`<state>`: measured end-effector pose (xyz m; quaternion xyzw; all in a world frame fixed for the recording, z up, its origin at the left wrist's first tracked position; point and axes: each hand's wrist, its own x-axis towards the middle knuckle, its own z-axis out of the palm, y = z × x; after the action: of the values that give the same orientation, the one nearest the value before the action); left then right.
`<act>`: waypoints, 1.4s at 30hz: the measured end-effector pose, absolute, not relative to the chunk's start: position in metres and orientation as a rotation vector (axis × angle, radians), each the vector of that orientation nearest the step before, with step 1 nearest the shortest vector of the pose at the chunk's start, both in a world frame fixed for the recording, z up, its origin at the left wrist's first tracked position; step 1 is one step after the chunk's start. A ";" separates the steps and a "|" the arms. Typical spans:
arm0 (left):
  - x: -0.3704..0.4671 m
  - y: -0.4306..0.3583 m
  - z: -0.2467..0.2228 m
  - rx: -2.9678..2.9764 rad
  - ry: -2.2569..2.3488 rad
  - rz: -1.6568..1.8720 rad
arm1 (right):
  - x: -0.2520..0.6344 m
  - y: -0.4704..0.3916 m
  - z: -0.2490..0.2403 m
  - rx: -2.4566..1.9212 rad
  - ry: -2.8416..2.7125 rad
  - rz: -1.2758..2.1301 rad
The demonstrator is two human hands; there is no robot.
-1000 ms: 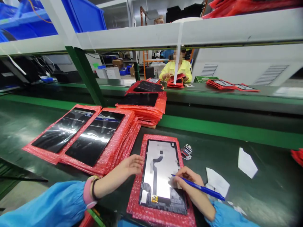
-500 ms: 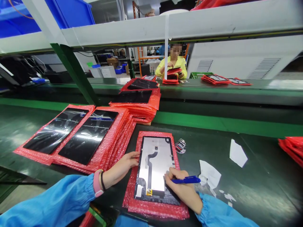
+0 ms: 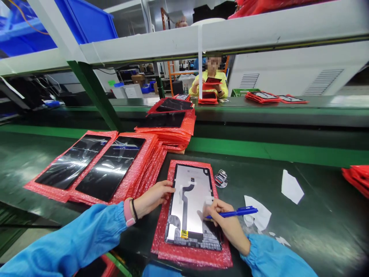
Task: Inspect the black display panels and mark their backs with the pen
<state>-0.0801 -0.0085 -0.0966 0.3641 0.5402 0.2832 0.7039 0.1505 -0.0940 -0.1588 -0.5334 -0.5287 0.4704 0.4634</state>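
A display panel (image 3: pixel 191 207), back side up with a dark curved strip and a yellow patch, lies on red bubble-wrap pouches (image 3: pixel 198 259). My right hand (image 3: pixel 226 221) holds a blue pen (image 3: pixel 242 211) between thumb and fingers, over the panel's right part; the fingertips are blurred. Along the panel's upper left edge, my left hand (image 3: pixel 154 198) rests its fingertips, the fingers extended and somewhat apart, holding nothing. To the right of the panel lie a small metal piece (image 3: pixel 221 179) and white paper pieces (image 3: pixel 261 213).
Two dark glossy panels (image 3: pixel 111 169) lie on stacked red pouches at the left, with another stack (image 3: pixel 173 132) behind. More red pouches (image 3: pixel 359 179) sit at the right edge. Across the bench, a person in yellow (image 3: pixel 221 79) handles a panel. A green post (image 3: pixel 93 94) stands at the left.
My right hand has moved slightly up over the panel, and the pen's far end now points farther right and higher. My left hand has slid a little up and right along the edge.
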 end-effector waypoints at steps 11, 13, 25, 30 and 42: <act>-0.036 -0.013 -0.109 0.855 1.083 0.766 | 0.158 -0.095 -0.148 -1.141 -1.211 1.254; -0.036 -0.011 -0.108 0.888 1.077 0.809 | 0.165 -0.095 -0.142 -1.121 -1.188 1.240; -0.050 -0.011 -0.034 1.124 0.895 1.209 | 0.209 -0.109 -0.070 -1.112 -0.977 0.948; -0.047 -0.018 -0.005 1.127 0.843 1.261 | 0.197 -0.105 -0.037 -1.018 -1.108 1.197; -0.037 -0.019 0.022 1.173 0.815 1.379 | 0.187 -0.076 -0.004 -1.153 -1.215 0.815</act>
<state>-0.0373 -0.0195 0.0223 0.4949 0.3437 0.5816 0.5465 0.1866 -0.0758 -0.0044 -0.4968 -0.5235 0.3510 0.5965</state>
